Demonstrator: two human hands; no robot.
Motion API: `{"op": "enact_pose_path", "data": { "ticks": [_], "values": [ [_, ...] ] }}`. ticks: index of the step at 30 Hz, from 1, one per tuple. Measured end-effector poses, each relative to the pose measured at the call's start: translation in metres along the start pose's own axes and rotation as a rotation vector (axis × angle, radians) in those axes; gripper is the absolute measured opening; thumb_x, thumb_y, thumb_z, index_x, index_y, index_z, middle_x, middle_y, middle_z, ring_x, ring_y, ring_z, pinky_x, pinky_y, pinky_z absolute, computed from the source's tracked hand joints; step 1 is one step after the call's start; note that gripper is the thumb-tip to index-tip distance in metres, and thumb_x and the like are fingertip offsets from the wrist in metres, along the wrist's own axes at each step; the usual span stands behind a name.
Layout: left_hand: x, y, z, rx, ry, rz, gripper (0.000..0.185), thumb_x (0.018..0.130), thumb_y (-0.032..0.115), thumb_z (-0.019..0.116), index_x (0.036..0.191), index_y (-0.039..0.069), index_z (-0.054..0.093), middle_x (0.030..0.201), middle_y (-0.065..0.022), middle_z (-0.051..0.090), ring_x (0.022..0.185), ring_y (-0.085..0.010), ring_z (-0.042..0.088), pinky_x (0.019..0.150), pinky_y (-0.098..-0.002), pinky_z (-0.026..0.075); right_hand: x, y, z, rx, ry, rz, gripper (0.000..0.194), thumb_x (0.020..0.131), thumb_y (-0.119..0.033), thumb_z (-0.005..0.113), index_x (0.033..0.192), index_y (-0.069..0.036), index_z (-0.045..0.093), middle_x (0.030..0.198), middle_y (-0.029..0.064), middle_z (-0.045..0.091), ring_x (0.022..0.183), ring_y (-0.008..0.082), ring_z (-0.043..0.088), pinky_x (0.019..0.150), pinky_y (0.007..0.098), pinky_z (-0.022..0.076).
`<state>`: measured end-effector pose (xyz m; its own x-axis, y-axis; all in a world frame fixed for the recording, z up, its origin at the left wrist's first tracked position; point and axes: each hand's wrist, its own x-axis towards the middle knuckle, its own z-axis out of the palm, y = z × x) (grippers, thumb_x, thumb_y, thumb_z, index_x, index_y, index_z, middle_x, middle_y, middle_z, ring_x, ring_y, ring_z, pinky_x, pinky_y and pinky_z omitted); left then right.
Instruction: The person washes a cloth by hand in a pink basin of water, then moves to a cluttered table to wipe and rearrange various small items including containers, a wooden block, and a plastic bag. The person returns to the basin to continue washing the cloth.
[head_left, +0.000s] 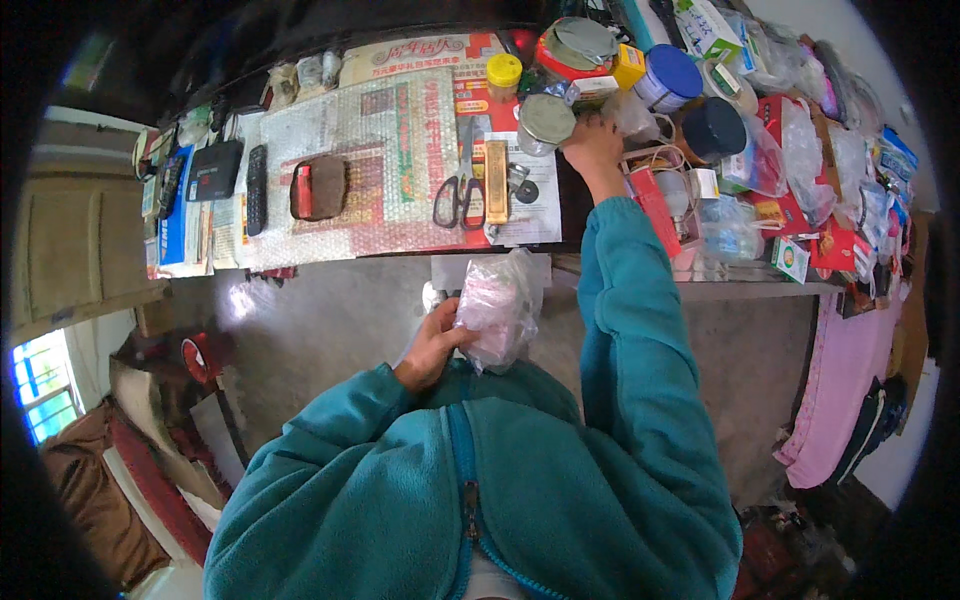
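My left hand holds a clear plastic bag with something pinkish inside, in front of my body and just short of the table edge. My right hand reaches over the table, back of the hand up, its fingertips partly lost among the clutter. Close on its left stands a jar with a grey lid. Beyond the fingers lie a small white box and a crumpled clear bag. Whether the right fingers grip anything cannot be seen. Beside that wrist, an open box holds a light bulb and a red packet.
Scissors lie beside a long gold-coloured box. Bubble wrap covers the table's left half, under a brown tray with a red item. A remote control lies farther left. Lidded jars, including a blue-lidded one, crowd the right.
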<state>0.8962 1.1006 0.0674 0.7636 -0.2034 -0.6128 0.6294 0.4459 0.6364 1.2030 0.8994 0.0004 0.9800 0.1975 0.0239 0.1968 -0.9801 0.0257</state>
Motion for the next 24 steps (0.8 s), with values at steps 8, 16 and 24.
{"op": "enact_pose_path", "data": {
  "ticks": [8, 16, 24],
  "values": [
    [0.006, 0.007, 0.008, 0.05, -0.063, 0.033, 0.05, 0.073, 0.008, 0.059, 0.12, -0.002, 0.045, 0.111, -0.0101, 0.057, 0.104, -0.0204, 0.053, 0.092, -0.0317, 0.039, -0.037, -0.002, 0.009, -0.128, 0.215, -0.233, 0.033, 0.08, -0.018, 0.048, 0.103, 0.001, 0.063, 0.108, 0.014, 0.06, 0.109, 0.0341, 0.046, 0.088, 0.0472, 0.0355],
    [0.013, 0.008, 0.013, 0.054, -0.038, -0.029, 0.053, 0.073, 0.007, 0.059, 0.123, -0.002, 0.044, 0.113, -0.0099, 0.057, 0.105, -0.0204, 0.053, 0.091, -0.0315, 0.04, -0.08, -0.001, 0.004, -0.085, 0.274, -0.37, 0.037, 0.08, -0.016, 0.049, 0.113, 0.001, 0.056, 0.117, 0.0115, 0.054, 0.105, 0.0296, 0.048, 0.086, 0.0424, 0.0393],
    [0.016, 0.014, 0.015, 0.05, -0.047, -0.008, 0.055, 0.073, 0.005, 0.059, 0.125, -0.002, 0.042, 0.114, -0.0105, 0.057, 0.104, -0.0209, 0.054, 0.092, -0.0318, 0.041, -0.125, -0.001, -0.013, 0.329, 0.363, -0.313, 0.043, 0.076, -0.011, 0.053, 0.117, 0.001, 0.052, 0.116, 0.0144, 0.053, 0.102, 0.0326, 0.049, 0.086, 0.0428, 0.0407]
  ]
}}
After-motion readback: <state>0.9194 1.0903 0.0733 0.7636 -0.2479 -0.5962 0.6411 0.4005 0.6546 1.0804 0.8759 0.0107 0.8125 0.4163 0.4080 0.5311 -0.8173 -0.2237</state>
